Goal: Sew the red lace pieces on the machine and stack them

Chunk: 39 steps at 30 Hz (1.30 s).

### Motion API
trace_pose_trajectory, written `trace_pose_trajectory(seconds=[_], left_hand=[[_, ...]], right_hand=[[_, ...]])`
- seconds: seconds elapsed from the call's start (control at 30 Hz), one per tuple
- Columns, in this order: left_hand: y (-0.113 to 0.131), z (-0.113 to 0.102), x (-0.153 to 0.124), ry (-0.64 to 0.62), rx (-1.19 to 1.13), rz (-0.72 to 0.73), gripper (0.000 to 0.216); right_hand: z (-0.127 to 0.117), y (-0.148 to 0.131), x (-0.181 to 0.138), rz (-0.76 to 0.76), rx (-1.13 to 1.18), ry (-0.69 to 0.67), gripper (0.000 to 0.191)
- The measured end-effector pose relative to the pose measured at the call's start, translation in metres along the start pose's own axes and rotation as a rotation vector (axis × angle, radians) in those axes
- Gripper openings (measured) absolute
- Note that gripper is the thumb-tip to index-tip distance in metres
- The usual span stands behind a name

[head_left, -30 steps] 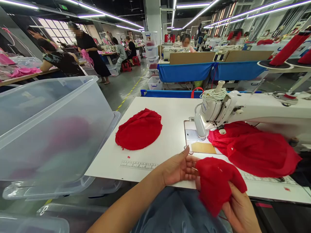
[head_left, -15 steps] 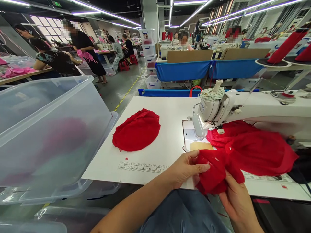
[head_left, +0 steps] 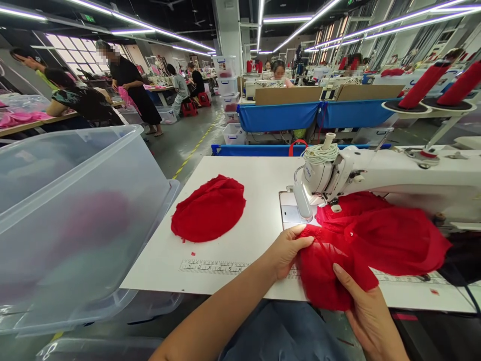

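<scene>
A piece of thin red fabric (head_left: 326, 273) is stretched between my two hands at the table's front edge. My left hand (head_left: 291, 250) pinches its upper left corner, thumb on top. My right hand (head_left: 358, 301) grips its lower right part, thumb above and fingers hidden beneath. Just behind, more red fabric (head_left: 398, 238) lies under the head of a white sewing machine (head_left: 323, 175) and spreads to the right; it seems joined to the held part. Apart from my hands, a rounded pile of red fabric pieces (head_left: 208, 210) rests on the left of the white table (head_left: 259, 185).
Large clear plastic bins (head_left: 146, 200) stand against the left of the table. A printed ruler (head_left: 214, 267) runs along the front edge. Red thread cones (head_left: 424, 85) stand at the upper right. Blue cloth (head_left: 278, 117) hangs beyond the table. Several people sit or stand farther back.
The held fabric has been opened out flatter, its lower part now hanging smooth between my hands. My left hand has shifted slightly up and left. The view has tilted a little.
</scene>
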<state>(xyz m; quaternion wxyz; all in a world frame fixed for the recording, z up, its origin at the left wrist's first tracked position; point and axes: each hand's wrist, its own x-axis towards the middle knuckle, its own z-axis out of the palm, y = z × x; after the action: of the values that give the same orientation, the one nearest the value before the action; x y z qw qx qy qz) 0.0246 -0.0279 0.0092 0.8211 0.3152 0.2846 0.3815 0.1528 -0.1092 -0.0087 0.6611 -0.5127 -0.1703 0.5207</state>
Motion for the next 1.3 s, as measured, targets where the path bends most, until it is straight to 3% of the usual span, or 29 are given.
trace_pose_trajectory(seconds=[0.33, 0.67, 0.73, 0.83, 0.9, 1.1, 1.3], left_hand=[[-0.003, 0.001, 0.001, -0.012, 0.027, 0.068, 0.042], [-0.004, -0.004, 0.007, 0.135, 0.009, 0.143, 0.039], [-0.001, -0.006, 0.005, 0.122, -0.058, 0.071, 0.043], [0.001, -0.009, 0.001, -0.019, -0.082, -0.125, 0.051], [0.001, -0.01, -0.002, -0.044, -0.07, -0.152, 0.05], [0.01, -0.015, 0.0, 0.209, -0.271, 0.054, 0.027], [0.022, -0.017, -0.008, 0.245, -0.189, 0.141, 0.032]], right_hand=[[-0.005, 0.004, 0.0, 0.017, 0.023, 0.028, 0.067], [-0.001, 0.0, -0.002, 0.048, 0.019, 0.025, 0.053], [0.004, -0.003, -0.002, 0.068, 0.026, 0.035, 0.052], [0.013, -0.007, -0.002, 0.093, 0.056, 0.047, 0.054], [0.018, -0.007, -0.001, 0.093, 0.068, 0.023, 0.055], [0.026, -0.001, -0.003, 0.21, 0.012, -0.121, 0.052], [0.031, 0.018, -0.004, 0.169, 0.013, -0.223, 0.049]])
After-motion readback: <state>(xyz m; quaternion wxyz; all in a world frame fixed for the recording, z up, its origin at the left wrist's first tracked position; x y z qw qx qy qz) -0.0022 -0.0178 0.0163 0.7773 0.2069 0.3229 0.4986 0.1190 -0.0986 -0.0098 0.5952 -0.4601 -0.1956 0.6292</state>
